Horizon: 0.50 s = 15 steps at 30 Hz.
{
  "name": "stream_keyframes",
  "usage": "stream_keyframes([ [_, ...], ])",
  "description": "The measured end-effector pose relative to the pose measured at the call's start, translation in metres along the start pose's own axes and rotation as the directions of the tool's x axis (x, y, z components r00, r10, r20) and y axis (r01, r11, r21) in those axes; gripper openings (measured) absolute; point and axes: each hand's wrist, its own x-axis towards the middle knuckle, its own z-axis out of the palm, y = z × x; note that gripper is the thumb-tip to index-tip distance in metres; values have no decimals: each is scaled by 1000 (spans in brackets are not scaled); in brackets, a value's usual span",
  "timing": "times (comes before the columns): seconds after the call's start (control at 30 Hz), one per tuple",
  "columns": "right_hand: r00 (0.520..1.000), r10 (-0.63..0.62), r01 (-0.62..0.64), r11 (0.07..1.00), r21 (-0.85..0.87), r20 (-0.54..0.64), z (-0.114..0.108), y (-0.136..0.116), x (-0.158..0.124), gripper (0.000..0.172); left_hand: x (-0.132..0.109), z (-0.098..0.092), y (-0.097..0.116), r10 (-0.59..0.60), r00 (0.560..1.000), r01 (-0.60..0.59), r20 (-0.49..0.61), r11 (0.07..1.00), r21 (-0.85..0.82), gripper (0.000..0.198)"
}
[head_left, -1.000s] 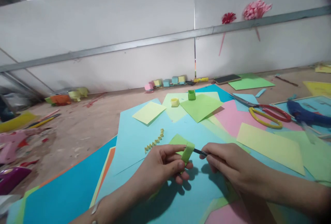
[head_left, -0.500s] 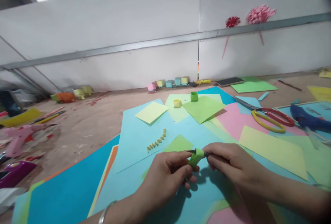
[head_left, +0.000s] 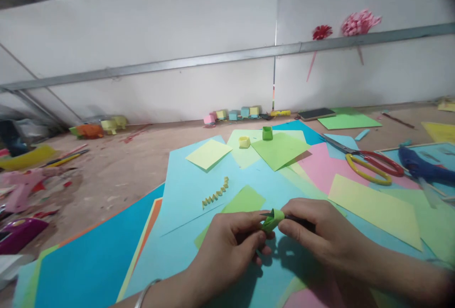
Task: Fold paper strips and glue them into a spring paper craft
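My left hand (head_left: 232,246) is closed, pinching a small rolled strip of green paper (head_left: 271,220). My right hand (head_left: 320,237) is closed round a thin dark stick (head_left: 302,220) whose tip runs through the green roll. Both hands hover low over a light blue paper sheet (head_left: 185,189) at the front middle. A flat green sheet (head_left: 241,201) lies just behind the left hand.
Red and yellow scissors (head_left: 369,166) and a blue glue gun (head_left: 423,168) lie at the right. A yellow zigzag strip (head_left: 215,194), small paper cubes (head_left: 266,132) and coloured sheets lie farther back. A purple tool (head_left: 19,234) and scraps sit at the left.
The green strip has been wound tighter round the stick, from a loose loop to a small roll. Both hands have shifted slightly right and lower.
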Motion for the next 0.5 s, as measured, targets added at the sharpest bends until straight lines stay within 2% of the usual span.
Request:
stream_keyframes([
  [0.2,996,-6,9,999,31,-88,0,-2,-2,34,-1,7,-1,-6,1000,6,27,1000,-6,21],
  [0.3,990,69,-60,995,76,-125,2,-1,-2,37,-2,12,-2,-23,999,23,46,1000,-19,19],
  [0.4,978,177,-156,971,179,-113,3,1,-2,38,-3,14,-2,-18,999,19,50,1000,-13,18],
  [0.5,977,190,-166,963,214,-99,3,1,-3,36,-2,12,-3,0,999,1,41,1000,-12,17],
])
